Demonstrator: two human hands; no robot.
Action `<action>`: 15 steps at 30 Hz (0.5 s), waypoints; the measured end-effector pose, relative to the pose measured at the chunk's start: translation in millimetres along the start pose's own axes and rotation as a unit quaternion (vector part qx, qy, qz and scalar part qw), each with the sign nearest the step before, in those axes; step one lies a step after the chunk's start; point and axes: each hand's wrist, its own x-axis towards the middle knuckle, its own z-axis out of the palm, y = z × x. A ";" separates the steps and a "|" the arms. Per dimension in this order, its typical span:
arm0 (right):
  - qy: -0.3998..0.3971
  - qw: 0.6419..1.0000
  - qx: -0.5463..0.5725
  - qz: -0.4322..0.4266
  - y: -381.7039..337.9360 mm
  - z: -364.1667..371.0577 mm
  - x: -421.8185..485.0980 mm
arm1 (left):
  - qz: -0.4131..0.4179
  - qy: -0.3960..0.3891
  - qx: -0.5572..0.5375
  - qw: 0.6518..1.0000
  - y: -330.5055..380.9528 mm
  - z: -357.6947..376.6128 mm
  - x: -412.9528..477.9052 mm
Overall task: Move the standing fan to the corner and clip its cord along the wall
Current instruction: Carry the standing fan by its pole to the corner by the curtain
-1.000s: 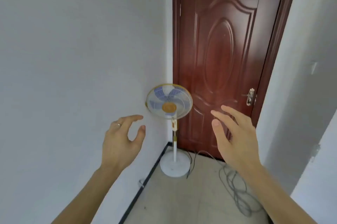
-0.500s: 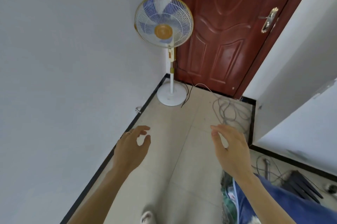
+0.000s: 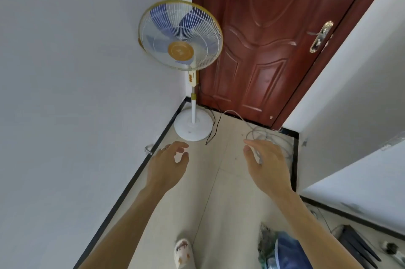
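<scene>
A white standing fan (image 3: 181,36) with blue blades, a yellow rim and a round white base (image 3: 192,126) stands in the corner between the left wall and the door. A thin black cord (image 3: 213,129) trails from its base onto the floor. A grey cable (image 3: 265,137) lies in loose loops to the right of the base. My left hand (image 3: 168,166) hovers with curled fingers and holds nothing, short of the base. My right hand (image 3: 266,164) hangs above the grey loops, fingers apart; I cannot tell whether it touches them.
A dark red door (image 3: 274,38) with a metal handle (image 3: 320,37) closes the far end. A small metal clip (image 3: 148,150) sticks out of the left wall just above the black skirting. A white wall corner juts in at right. Black objects lie on the floor at bottom right.
The view has tilted down and closed in on the fan. Both hands have dropped from fan-head height to near the floor by the base and the cables.
</scene>
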 end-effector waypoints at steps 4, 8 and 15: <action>0.014 1.000 0.010 0.015 4.7 0.8 62.2 | -0.001 -0.012 0.005 1.000 11.9 11.7 69.1; 0.033 0.999 0.031 0.016 21.0 -1.0 132.1 | -0.008 -0.023 0.012 1.000 28.1 31.0 132.7; 0.013 0.999 0.048 -0.011 77.2 4.7 285.0 | -0.057 0.004 0.028 0.998 60.8 79.3 256.6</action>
